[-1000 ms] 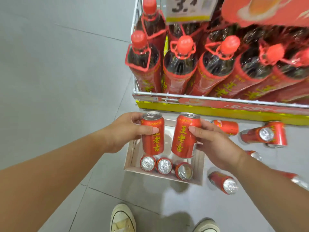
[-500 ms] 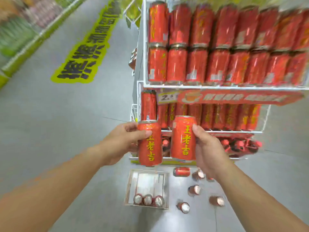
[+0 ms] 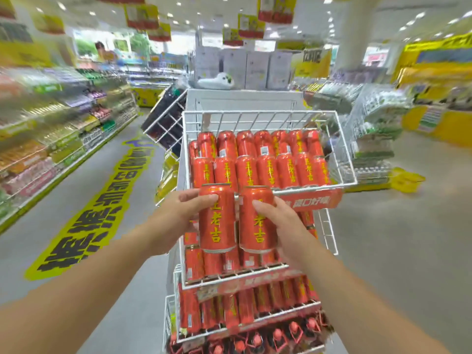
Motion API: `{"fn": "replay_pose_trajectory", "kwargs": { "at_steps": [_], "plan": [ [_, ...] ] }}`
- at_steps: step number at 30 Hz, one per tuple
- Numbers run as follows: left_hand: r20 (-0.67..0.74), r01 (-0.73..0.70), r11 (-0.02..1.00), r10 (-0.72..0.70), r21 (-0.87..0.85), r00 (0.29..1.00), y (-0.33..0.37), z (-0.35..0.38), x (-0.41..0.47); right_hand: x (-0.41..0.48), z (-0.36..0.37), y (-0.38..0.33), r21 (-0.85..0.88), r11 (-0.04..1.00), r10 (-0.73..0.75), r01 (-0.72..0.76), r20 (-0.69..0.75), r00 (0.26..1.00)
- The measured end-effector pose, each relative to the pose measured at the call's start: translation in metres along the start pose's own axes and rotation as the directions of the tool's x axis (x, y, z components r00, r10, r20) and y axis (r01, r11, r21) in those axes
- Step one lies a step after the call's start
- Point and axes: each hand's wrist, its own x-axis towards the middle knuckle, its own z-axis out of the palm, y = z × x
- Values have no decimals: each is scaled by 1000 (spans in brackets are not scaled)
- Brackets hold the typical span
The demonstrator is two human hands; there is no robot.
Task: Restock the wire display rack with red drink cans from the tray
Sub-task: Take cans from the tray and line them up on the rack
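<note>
- Lifted from over the floor tray a second ago, both held cans are now level with the front rim of the top basket on the wire display rack (image 3: pixel 242 102).
- Shelved red cans (image 3: pixel 267 171) fill that basket, upright.
- Left hand (image 3: pixel 178 213) wraps its fingers round the left can (image 3: pixel 217 226).
- Right hand (image 3: pixel 286 221) grips the right can (image 3: pixel 252 231), just beside the other one.

Grey floor (image 3: pixel 398 246) with yellow lettering (image 3: pixel 86 226), stocked shelves (image 3: pixel 51 139) left, bright ceiling lights (image 3: pixel 420 15).
</note>
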Motion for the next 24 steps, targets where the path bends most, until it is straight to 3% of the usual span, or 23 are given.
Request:
{"fn": "replay_pose_trajectory", "kwargs": {
  "at_steps": [5,10,19,24],
  "plan": [
    [-16,-122,993,122,-8,992,67,29,31,7,-24,-67,-5,995,-97,97,-73,993],
    [-51,-151,988,151,12,987,88,67,84,32,-87,-99,-95,981,-176,170,-64,982],
    [-219,-163,987,161,6,962,80,131,209,123,-228,-115,-199,975,-141,101,-201,969],
    [-261,-175,984,179,39,949,69,153,271,165,-269,-99,-265,962,-155,59,-359,921]
  ]
}}
